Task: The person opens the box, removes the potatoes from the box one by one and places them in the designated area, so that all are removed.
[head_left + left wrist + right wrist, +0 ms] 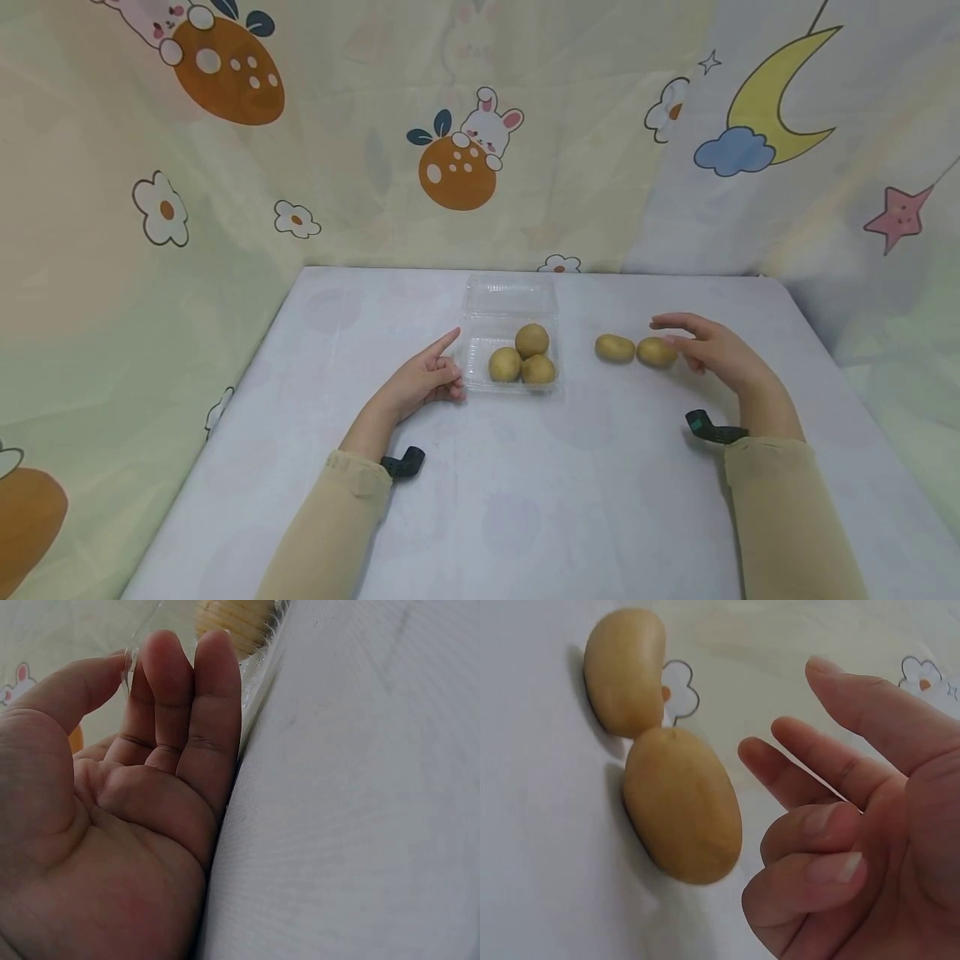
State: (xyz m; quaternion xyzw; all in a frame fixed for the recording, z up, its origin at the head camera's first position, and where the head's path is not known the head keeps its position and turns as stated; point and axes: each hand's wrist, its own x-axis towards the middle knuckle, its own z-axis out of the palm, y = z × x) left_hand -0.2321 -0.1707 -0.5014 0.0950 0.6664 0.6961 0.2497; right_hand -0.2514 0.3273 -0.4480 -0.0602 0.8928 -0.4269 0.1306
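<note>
A clear plastic clamshell box (477, 354) lies with its lid folded back on the table, holding three round potatoes (532, 340). At its left side wall is my left hand (420, 385); the thumb and fingers pinch the thin rim, seen close up in the left wrist view, and the index finger points forward. Two more potatoes lie end to end on the cloth to the right: a farther one (626, 671) and a nearer one (682, 806). Just right of the nearer potato hovers my right hand (716, 350), apart from it, thumb and index finger spread, other fingers bent, holding nothing.
A pale cloth covers the table (510, 500). Behind it hangs a printed curtain (360, 150) with rabbits, flowers and a moon. The lid (511, 295) lies flat toward the back edge. A dark camera strap sits on each wrist.
</note>
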